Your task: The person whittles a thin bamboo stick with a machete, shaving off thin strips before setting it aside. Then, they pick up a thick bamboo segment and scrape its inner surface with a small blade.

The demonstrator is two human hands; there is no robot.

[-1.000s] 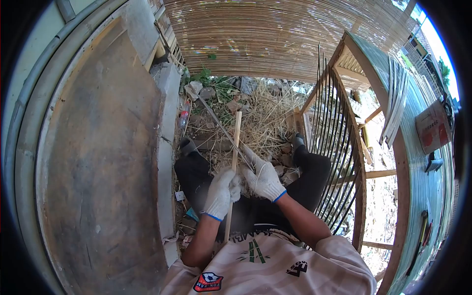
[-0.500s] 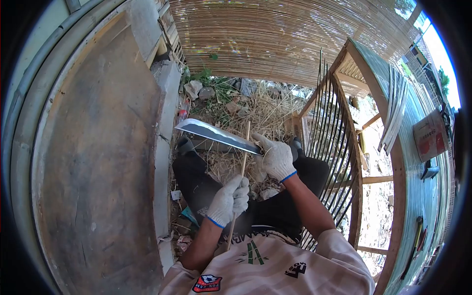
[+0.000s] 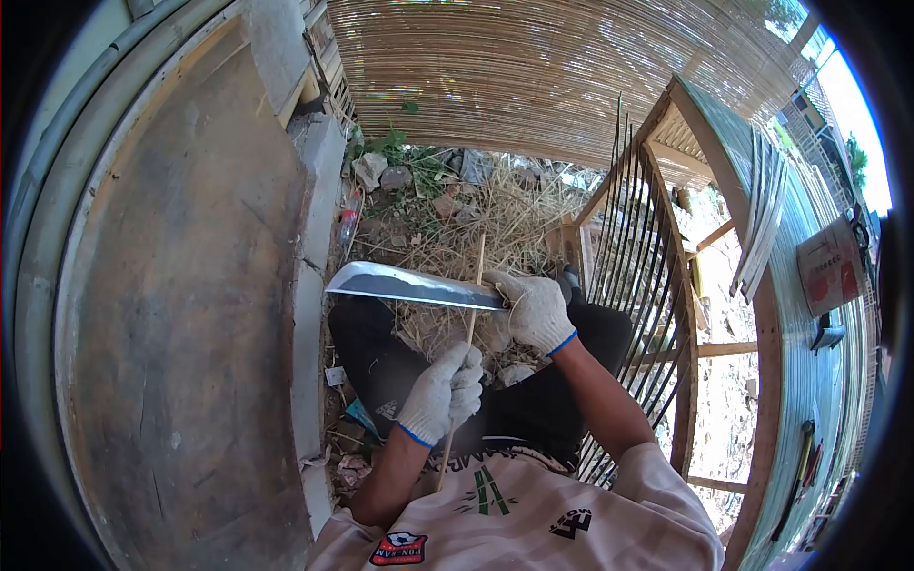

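Observation:
A white work glove with a blue cuff covers my left hand (image 3: 444,392), which is closed around a thin bamboo stick (image 3: 473,324). The stick stands upright in view, its lower end reaching down to my shirt. My right hand (image 3: 533,310), gloved too, grips a machete (image 3: 409,285) at its handle end; the glove hides the handle. The broad blade points left and crosses the stick just above my left hand. Blade and stick appear to touch near the right fingers.
A wooden board (image 3: 190,305) stands along the left. Dry straw and shavings (image 3: 514,205) cover the ground between my legs and beyond. To the right is a wooden frame (image 3: 685,285) with dark thin rods (image 3: 633,247). A bamboo screen (image 3: 495,76) closes the back; a red-and-white container (image 3: 830,262) sits far right.
The machete's tip has dropped and the blade now lies closer to level, its flat face turned more toward view. My right hand has moved slightly down. My left hand keeps its hold.

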